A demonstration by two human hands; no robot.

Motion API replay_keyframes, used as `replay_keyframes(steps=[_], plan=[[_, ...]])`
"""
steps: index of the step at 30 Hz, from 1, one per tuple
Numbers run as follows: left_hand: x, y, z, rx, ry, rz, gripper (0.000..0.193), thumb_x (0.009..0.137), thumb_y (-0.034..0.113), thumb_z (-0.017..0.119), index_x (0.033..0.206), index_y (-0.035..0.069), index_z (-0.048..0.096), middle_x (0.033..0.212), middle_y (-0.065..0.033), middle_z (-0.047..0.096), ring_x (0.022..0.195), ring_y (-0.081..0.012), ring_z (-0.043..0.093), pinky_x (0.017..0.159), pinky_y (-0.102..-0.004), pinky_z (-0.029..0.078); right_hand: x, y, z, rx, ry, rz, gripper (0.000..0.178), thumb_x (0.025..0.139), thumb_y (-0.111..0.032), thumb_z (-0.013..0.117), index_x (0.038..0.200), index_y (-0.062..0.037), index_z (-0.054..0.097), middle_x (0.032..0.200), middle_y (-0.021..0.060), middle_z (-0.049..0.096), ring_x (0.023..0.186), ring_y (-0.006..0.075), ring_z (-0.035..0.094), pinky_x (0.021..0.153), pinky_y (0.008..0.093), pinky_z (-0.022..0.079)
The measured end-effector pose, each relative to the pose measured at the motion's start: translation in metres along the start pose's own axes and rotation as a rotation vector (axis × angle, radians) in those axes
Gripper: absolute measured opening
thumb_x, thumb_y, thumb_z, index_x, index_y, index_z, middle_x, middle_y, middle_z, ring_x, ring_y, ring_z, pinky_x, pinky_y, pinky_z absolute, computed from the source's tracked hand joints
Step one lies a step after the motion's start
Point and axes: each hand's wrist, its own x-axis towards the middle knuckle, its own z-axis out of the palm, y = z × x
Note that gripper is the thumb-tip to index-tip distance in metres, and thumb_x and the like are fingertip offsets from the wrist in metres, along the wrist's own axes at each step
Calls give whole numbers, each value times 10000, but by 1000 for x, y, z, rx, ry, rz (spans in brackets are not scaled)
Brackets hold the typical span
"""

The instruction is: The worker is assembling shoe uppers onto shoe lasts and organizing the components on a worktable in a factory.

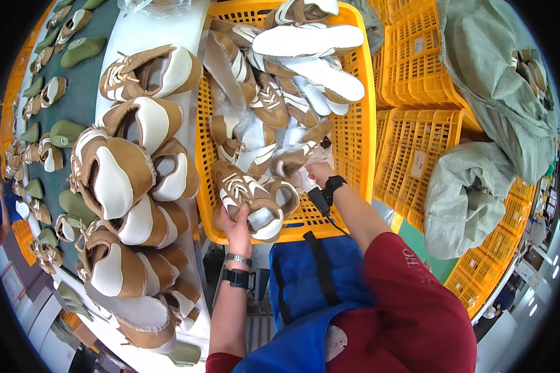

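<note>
My left hand point(235, 231) grips a brown sneaker point(242, 194) with white stripes and cream laces, held over the near left part of a yellow plastic crate point(368, 149). Its thumb presses on the shoe's side. Farther right, my right hand point(320, 173) is closed at the collar end of another brown and white sneaker point(290, 160), which is smeared by motion. Several more sneakers fill the crate. Some lie on their sides with white soles point(308, 41) showing, and others are tangled with clear plastic.
On the left, a white table point(196, 18) carries a pile of brown and white sneakers point(121, 180). Beyond it a dark green belt point(88, 25) bears shoes and green shoe lasts point(83, 51). Stacked yellow crates point(417, 158) and grey-green sacks point(466, 193) stand at right.
</note>
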Motion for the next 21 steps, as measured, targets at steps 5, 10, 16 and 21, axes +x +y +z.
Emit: replay_keyframes(steps=[5,10,16,21], plan=[[-3,-7,-22,37,76,-7,507,880,136,576,1313,13,343,1251,-84,479,1114,-176,474,961,-306,370,-48,-66,-3,712,59,554,614,752,-478,662,1121,-9,514,960,121,579,825,226,546,719,428,429],[-9,2,-7,59,16,-12,578,876,152,584,1348,-8,293,1297,-111,435,1170,-191,426,993,-309,332,-23,-102,0,1029,158,460,531,764,-406,680,1059,-23,461,940,140,567,782,220,572,694,385,462],[-7,-5,-15,117,-16,38,608,876,171,584,1361,-10,265,1309,-124,419,1177,-203,415,997,-315,323,-68,-79,-29,1728,-342,512,269,818,-151,639,1006,-107,451,922,71,500,787,206,497,727,344,475],[-21,1,-9,225,-24,2,644,879,166,570,1384,-11,212,1351,-143,370,1211,-228,384,1011,-315,306,-185,-92,-110,1621,-179,86,257,864,-242,607,1081,-133,524,860,4,556,724,99,508,653,254,458]])
